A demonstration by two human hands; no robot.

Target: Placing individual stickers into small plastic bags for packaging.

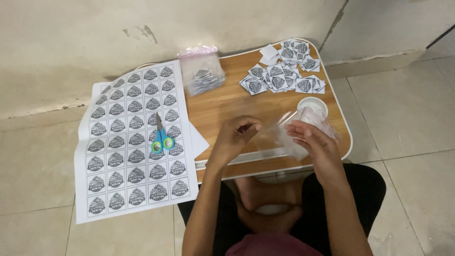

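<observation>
I sit cross-legged on the floor at a small wooden counter (222, 106) pulled over my lap, so both hands work just above its near edge. My left hand (237, 135) is curled, fingertips pressed together as if pinching something small; what it is I cannot tell. My right hand (315, 142) holds a clear plastic bag (279, 137) between thumb and fingers, its mouth turned left toward the other hand, so the two meet mid-counter. Cut square stickers (282, 76) lie heaped at the far right, within easy reach of that hand. A small white cup (313, 105) stands just beyond the right hand. A packet of clear bags (203, 71) rests at the far left corner. The uncut sticker sheet (135, 142) overhangs the counter's left side, scissors (161, 135) lying on it, handles near me.
</observation>
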